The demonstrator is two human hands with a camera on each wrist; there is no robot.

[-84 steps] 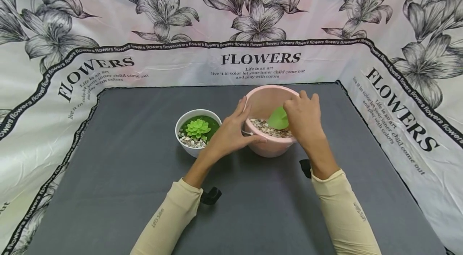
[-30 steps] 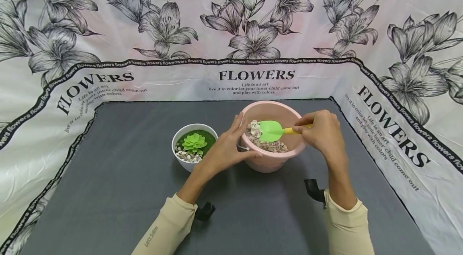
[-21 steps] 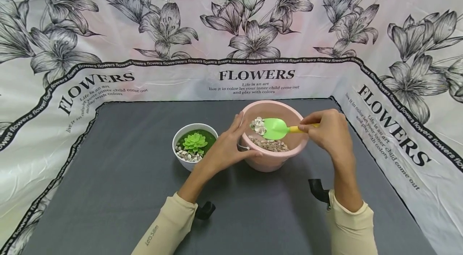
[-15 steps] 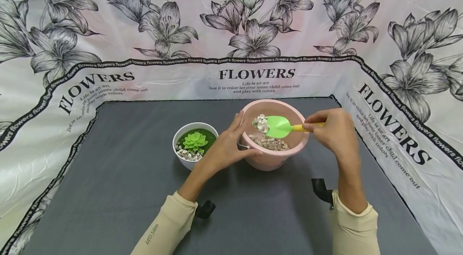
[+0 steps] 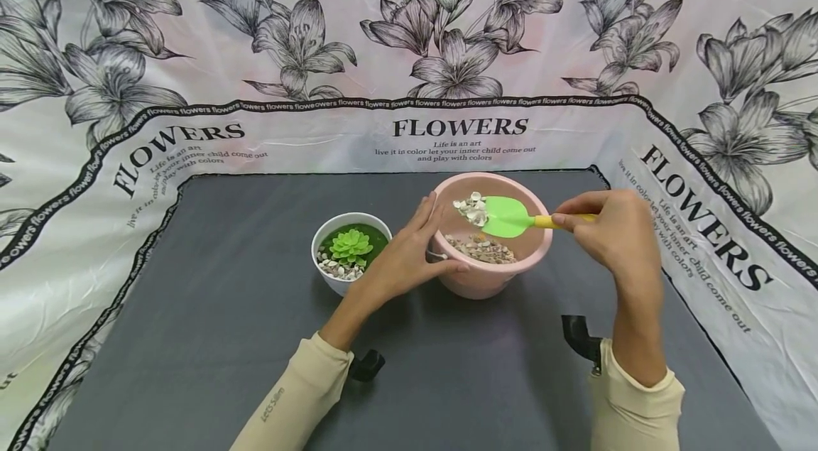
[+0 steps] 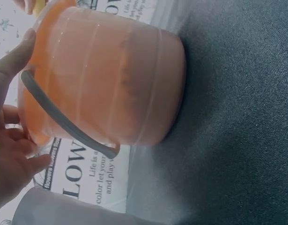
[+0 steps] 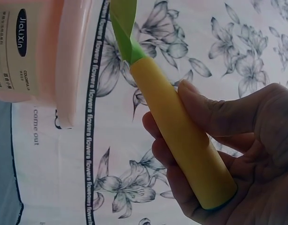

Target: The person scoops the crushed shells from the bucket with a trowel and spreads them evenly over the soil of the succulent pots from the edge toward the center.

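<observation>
A pink bucket [image 5: 492, 279] with a thin handle [image 6: 64, 124] stands on the grey cloth, gravelly bits [image 5: 482, 249] inside it. My left hand [image 5: 409, 252] holds its rim at the near left, fingers along the left side and thumb at the front. In my right hand [image 5: 616, 231], a small toy shovel is gripped by its yellow handle [image 7: 181, 136], between the thumb and curled fingers. Its green blade [image 5: 508, 216] hangs level over the bucket's opening, bearing a heap of whitish pebbles [image 5: 471, 209] at the tip.
Left of the bucket, close to my left wrist, stands a white pot [image 5: 324, 275] with a green succulent [image 5: 351, 246], green base and pebbles. Flower-printed cloth [image 5: 460, 135] rises behind and at both sides of the grey surface [image 5: 224, 309].
My right hand has drawn the shovel out of the gravel, raised it and moved it right, pebbles on its blade. My left hand stays on the bucket's rim.
</observation>
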